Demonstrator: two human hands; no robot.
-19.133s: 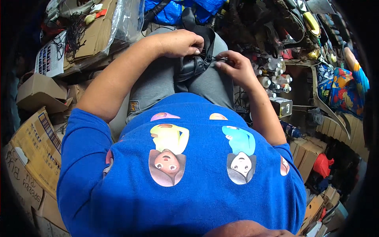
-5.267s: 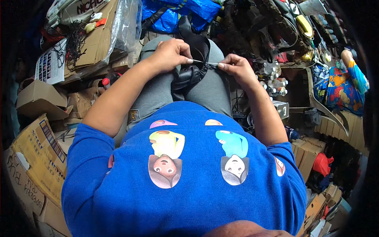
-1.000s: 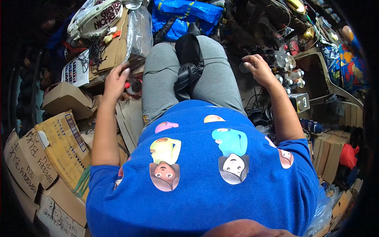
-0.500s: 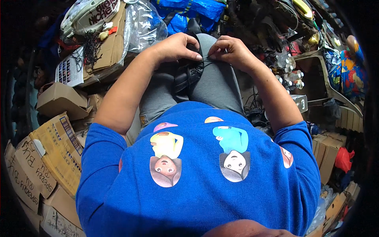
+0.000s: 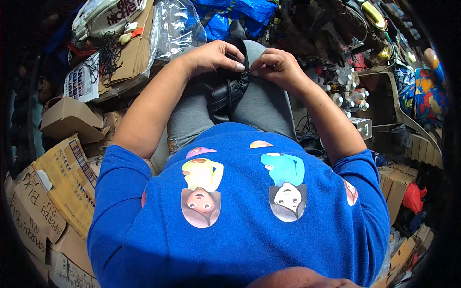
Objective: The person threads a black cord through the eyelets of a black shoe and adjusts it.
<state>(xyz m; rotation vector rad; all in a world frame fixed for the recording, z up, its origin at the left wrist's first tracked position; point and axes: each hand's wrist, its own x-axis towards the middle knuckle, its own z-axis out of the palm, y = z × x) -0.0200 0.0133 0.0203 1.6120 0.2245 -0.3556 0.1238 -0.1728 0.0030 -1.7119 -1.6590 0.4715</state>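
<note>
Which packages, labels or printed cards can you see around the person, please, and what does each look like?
Printed card: upper left, white sheet with rows of small pictures.
Cardboard boxes: lower left, brown, flattened, with handwriting and a barcode label.
Clear plastic bag: top centre, crinkled, shiny.
Small open box: left, plain brown.
Stacked boxes: right, brown.

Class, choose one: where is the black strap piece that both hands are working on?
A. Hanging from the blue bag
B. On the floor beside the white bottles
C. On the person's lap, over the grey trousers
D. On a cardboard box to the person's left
C: the left hand and right hand meet at the black strap piece, which lies on the grey trousers.
</note>
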